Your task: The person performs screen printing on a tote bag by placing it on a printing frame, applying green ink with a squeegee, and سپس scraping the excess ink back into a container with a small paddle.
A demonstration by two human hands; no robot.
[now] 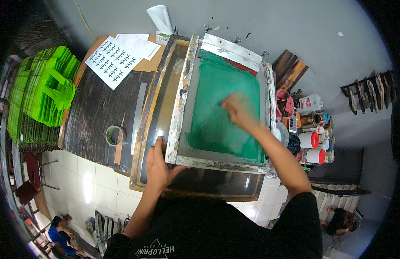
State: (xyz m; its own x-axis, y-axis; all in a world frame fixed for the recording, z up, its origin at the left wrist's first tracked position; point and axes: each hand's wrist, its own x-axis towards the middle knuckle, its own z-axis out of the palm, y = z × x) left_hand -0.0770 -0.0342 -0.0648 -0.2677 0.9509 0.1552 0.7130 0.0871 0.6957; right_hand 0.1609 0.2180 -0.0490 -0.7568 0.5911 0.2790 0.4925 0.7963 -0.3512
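Note:
A screen printing frame (182, 101) with paint-stained, whitish edges lies tilted in front of me, its mesh coated with a green area (213, 129). My left hand (159, 166) grips the frame's near left corner, fingers along the side and thumb at the near edge. Over the middle of the green area is my right hand (239, 110), blurred by motion. Its fingers look curled; a small dark patch shows at their tips, but what they hold is not clear. Beneath the frame is a larger wood-edged glass panel (141, 142).
Left on the dark table (87, 112) are a tape roll (115, 135), a metal ruler (138, 118) and printed sheets (113, 62). Green bags (49, 90) hang on a rack. Cans and jars (312, 140) crowd the right. Clamps (238, 39) line the far edge. Two people appear low at the sides.

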